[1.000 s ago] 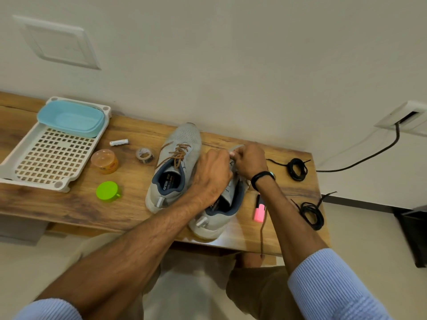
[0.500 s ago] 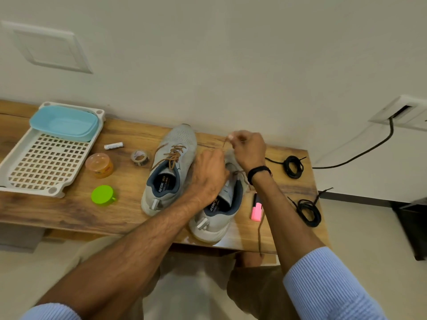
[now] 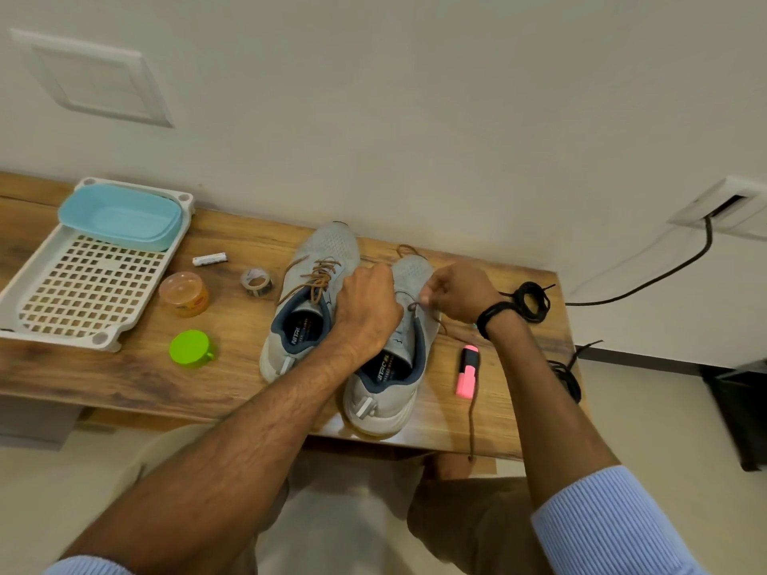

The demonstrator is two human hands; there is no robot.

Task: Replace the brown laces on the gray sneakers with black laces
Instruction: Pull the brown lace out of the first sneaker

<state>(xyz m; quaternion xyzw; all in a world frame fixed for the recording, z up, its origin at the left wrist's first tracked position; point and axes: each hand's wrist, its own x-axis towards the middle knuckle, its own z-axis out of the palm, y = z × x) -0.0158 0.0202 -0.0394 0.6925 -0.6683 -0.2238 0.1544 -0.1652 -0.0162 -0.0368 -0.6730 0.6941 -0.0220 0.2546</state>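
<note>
Brown cord lace (image 3: pixel 472 408): we pinch it at the fingertips of our right hand (image 3: pixel 456 292), just above the eyelets of the right-side gray mesh sneaker (image 3: pixel 390 392). The slack trails toward us over the wooden table (image 3: pixel 124 379) edge. Left hand (image 3: pixel 367 309) curls on the tongue, bracing. Sneaker axis runs heel-near, toe to wall. We judge the right hand nearer, so the pull goes rightward.

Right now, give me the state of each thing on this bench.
Far sneaker, laced in brown, loose.
Near sneaker, partly unlaced, held by left hand.
Brown lace, pinched by right hand, end hanging off edge.
Black laces, coiled, unused.
Blue tub, empty.
Orange jar, closed.
Highlighter, capped.
</note>
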